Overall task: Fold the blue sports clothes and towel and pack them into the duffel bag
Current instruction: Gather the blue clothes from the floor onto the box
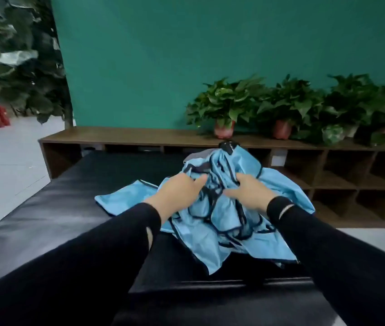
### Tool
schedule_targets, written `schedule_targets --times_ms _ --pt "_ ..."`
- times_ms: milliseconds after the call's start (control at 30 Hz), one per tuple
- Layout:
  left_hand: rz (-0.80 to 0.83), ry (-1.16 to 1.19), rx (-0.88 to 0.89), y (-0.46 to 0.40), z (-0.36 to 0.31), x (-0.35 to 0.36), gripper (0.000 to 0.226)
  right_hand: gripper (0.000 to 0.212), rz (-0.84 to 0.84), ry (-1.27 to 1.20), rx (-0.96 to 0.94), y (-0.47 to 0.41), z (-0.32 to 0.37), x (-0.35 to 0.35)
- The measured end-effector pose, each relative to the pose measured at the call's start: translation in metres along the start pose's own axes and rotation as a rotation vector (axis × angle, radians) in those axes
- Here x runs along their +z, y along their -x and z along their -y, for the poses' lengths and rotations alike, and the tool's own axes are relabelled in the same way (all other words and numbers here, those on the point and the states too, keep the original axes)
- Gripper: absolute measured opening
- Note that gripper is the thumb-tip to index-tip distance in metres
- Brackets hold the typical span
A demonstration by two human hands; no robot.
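Presently, head view: crumpled blue sports clothes [229, 208] heaped on the black padded worktop [69, 208]. Left hand [177, 191] rests on the pile, fingers extended, its grip released; right hand [248, 191] grasps a fold. Potted plants [226, 107] line the wooden shelf [128, 135] behind.

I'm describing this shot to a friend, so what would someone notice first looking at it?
First, the crumpled heap of light blue sports clothes in the middle of the black padded bench, with the left hand and right hand reaching into it. Behind, potted plants line a wooden shelf against a teal wall.
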State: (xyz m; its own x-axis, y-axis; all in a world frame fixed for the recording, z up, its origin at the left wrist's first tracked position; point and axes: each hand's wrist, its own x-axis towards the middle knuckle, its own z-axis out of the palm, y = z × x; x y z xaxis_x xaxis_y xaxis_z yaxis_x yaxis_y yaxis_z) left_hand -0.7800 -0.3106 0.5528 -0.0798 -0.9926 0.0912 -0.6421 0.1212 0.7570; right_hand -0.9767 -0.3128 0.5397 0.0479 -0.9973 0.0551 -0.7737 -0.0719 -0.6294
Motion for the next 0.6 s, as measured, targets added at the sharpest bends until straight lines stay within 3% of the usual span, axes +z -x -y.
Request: schedule_targets --times_ms 67,100,167,233,333,400,467,533,600 --pt "-0.086 -0.102 -0.054 0.013 0.053 0.007 0.033 0.056 0.087 0.201 0.061 0.001 -0.030 0.028" --pt "-0.179 -0.140 0.000 0.020 0.076 0.008 0.026 0.069 0.078 0.240 0.060 0.005 -0.033 0.033" --pt "-0.256 -0.208 -0.046 0.022 0.114 0.005 0.055 0.089 -0.006 0.362 0.011 0.009 -0.028 0.028" --pt "-0.249 -0.296 -0.176 0.016 0.142 -0.003 0.081 0.098 -0.213 0.547 -0.064 0.015 -0.019 0.018" --pt "-0.141 -0.310 -0.359 0.001 0.171 -0.017 0.090 0.097 -0.460 0.602 -0.156 0.013 -0.008 0.012" --pt "-0.042 -0.438 -0.351 -0.007 0.175 -0.011 0.078 0.103 -0.373 0.532 -0.155 0.001 -0.011 0.014" --pt "0.023 -0.428 -0.219 -0.010 0.160 0.005 0.057 0.106 -0.188 0.420 -0.168 -0.010 -0.019 0.020" --pt "0.154 -0.213 -0.019 -0.006 0.128 0.027 0.040 0.106 -0.012 0.235 -0.154 -0.016 -0.024 0.025" --pt "0.253 0.108 0.000 0.001 0.101 0.043 0.038 0.102 0.040 0.128 -0.140 -0.019 -0.026 0.027"
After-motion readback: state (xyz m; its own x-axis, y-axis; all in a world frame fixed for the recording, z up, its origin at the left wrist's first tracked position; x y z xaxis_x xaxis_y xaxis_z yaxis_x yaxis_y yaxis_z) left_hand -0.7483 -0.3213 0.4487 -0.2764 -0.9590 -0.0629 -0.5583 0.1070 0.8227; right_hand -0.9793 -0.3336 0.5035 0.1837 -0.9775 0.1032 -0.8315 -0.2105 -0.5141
